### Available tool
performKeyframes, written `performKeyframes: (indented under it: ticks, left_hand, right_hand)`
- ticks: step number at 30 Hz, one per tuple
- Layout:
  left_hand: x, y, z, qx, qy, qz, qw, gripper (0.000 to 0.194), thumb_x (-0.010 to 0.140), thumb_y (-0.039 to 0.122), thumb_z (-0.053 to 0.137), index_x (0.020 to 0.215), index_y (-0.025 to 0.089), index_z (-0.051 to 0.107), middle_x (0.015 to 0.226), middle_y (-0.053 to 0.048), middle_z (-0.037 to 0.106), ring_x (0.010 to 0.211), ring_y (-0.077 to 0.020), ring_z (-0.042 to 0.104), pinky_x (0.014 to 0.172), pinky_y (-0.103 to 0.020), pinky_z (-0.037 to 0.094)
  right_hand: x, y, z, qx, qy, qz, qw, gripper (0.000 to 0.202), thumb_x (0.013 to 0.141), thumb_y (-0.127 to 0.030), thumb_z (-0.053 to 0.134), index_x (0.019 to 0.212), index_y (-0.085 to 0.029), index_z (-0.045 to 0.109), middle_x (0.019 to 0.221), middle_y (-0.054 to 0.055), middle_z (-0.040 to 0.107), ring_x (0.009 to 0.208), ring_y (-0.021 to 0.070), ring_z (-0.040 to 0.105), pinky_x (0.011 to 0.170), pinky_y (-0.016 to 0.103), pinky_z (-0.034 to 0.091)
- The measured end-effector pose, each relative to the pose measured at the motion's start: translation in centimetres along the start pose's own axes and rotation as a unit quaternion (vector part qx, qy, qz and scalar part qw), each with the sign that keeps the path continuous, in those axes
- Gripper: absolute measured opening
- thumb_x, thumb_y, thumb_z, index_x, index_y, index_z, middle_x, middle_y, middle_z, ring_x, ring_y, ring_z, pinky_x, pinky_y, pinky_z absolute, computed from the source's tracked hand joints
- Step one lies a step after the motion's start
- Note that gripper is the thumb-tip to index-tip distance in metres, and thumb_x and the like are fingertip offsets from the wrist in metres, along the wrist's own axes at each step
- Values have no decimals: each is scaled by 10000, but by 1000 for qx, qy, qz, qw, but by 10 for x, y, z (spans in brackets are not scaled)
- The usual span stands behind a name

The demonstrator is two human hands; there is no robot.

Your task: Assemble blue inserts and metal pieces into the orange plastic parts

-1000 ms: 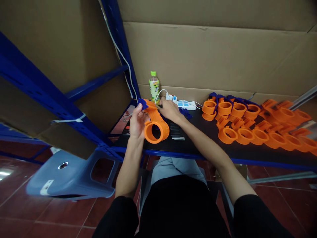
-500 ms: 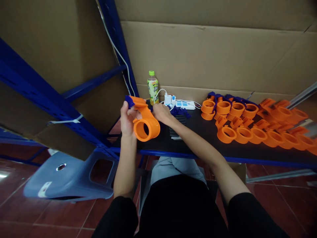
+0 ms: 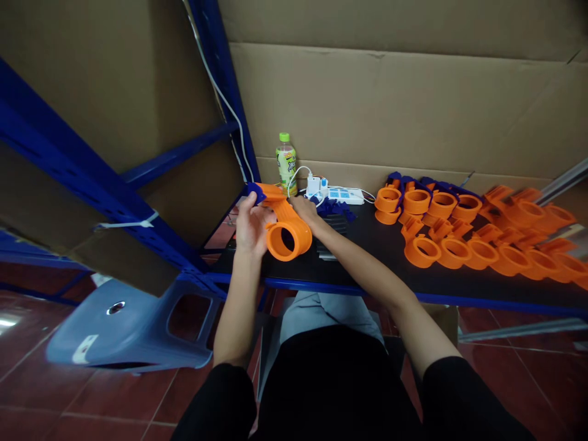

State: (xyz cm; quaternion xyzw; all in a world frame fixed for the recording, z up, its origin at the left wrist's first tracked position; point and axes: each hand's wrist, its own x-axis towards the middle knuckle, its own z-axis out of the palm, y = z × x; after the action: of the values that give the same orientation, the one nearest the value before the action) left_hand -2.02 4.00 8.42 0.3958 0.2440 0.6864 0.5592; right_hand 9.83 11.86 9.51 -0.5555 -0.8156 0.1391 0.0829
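Note:
My left hand (image 3: 252, 228) grips an orange plastic part (image 3: 290, 236) with a large ring at its lower end. A dark blue piece (image 3: 255, 192) sits at the part's upper left end, under my left thumb. My right hand (image 3: 304, 211) is behind the right side of the orange part, and its fingers are hidden there. Just beyond my right wrist lie small dark blue pieces (image 3: 337, 209). Thin grey strips (image 3: 327, 250) are stacked on the black table (image 3: 372, 260) beside my right forearm.
A bottle with a green cap (image 3: 285, 164) stands at the back, beside a white power strip (image 3: 346, 195) with cables. Rows of orange ring parts (image 3: 482, 252) fill the table's right side. A blue metal post (image 3: 225, 79) rises at left, above a blue-grey stool (image 3: 124, 324).
My left hand and the orange part have moved a little to the right, closer to my right hand. The ring now overlaps more of the area before my right wrist.

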Motion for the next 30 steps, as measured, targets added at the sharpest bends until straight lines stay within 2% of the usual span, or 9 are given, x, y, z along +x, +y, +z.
performKeyframes:
  ticks: [6, 11, 16, 20, 23, 25, 27, 28, 30]
  left_hand:
    - [1, -4, -3, 7, 0, -21, 1000, 522, 824, 687, 686, 1021, 207, 742, 1027, -124, 798, 1177, -339, 743, 959, -447, 626]
    - [3, -8, -7, -13, 23, 10, 1000, 457, 826, 641, 708, 991, 217, 756, 981, -82, 807, 1100, -308, 775, 938, -423, 637]
    - [1, -12, -4, -13, 47, 10, 999, 423, 822, 590, 725, 980, 202, 777, 967, -80, 818, 1054, -315, 789, 899, -415, 651]
    - [-4, -19, 5, -10, 30, 1, 1000, 426, 793, 564, 779, 1014, 199, 774, 1024, -96, 819, 1111, -335, 773, 916, -437, 652]
    - [-8, -26, 10, -12, 11, 1, 1000, 402, 790, 535, 807, 1008, 201, 758, 1096, -102, 811, 1165, -330, 753, 944, -451, 646]
    - [-9, -29, 13, -14, 7, -3, 1000, 380, 792, 517, 819, 998, 204, 756, 1115, -92, 810, 1166, -325, 752, 939, -450, 647]
    - [-10, -31, 15, -15, 5, -8, 1000, 373, 792, 510, 830, 997, 205, 764, 1104, -83, 814, 1154, -322, 756, 926, -439, 649]
    - [-10, -32, 16, -16, 7, -7, 1000, 374, 785, 506, 841, 993, 204, 769, 1097, -81, 817, 1146, -320, 759, 920, -430, 650]
    - [-10, -33, 17, -16, 18, 1, 1000, 376, 761, 492, 869, 981, 201, 777, 1104, -80, 820, 1137, -313, 760, 914, -414, 648]
  right_hand:
    - [-2, 1, -5, 0, 33, -3, 999, 338, 1026, -397, 541, 1191, -179, 739, 1273, 173, 746, 1189, 324, 719, 921, 369, 569]
    - [-16, 13, -30, 12, 174, -18, 985, 321, 1009, -374, 526, 1030, -160, 763, 1060, 159, 772, 1027, 315, 740, 869, 384, 554]
    - [-43, 41, -50, 74, 296, -143, 941, 291, 1028, -337, 517, 1024, -180, 761, 960, 73, 763, 925, 213, 694, 918, 337, 522]
    - [-62, 57, -40, 149, 353, -250, 889, 240, 1000, -407, 625, 957, -206, 749, 996, 71, 772, 980, 219, 674, 973, 395, 535]
    - [-69, 60, -24, 224, 312, -294, 875, 233, 950, -455, 702, 949, -222, 692, 1243, 88, 751, 1208, 241, 665, 1103, 470, 501]
    - [-71, 61, -17, 298, 235, -291, 878, 298, 947, -511, 691, 1006, -223, 644, 1385, 109, 694, 1325, 236, 634, 1119, 454, 508]
    - [-73, 61, -13, 365, 169, -280, 872, 377, 939, -571, 679, 1063, -223, 605, 1416, 124, 674, 1349, 222, 633, 1097, 407, 533]
    - [-74, 62, -14, 384, 157, -280, 866, 406, 926, -585, 692, 1081, -223, 596, 1408, 125, 677, 1342, 217, 640, 1101, 394, 532]
    - [-77, 63, -17, 391, 177, -293, 855, 429, 905, -572, 731, 1111, -218, 603, 1388, 117, 684, 1330, 213, 646, 1137, 386, 508]
